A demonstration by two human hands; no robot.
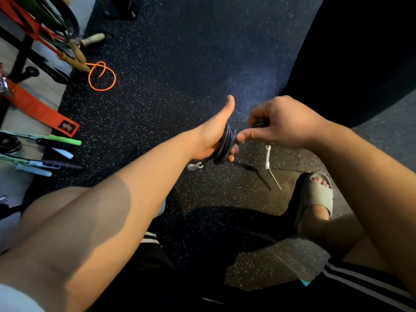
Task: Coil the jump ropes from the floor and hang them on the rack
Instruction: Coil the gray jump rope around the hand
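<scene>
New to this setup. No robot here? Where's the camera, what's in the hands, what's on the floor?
No robot: a person's two bare hands, filmed by one wide-angle camera worn on the head, looking down. The left hand, thumb up, has a dark jump rope wound in loops round it. The right hand pinches that rope's free strand; a white end piece dangles below. On the speckled floor an orange rope lies in a loose loop, near the rack at far left, which holds coloured bands.
</scene>
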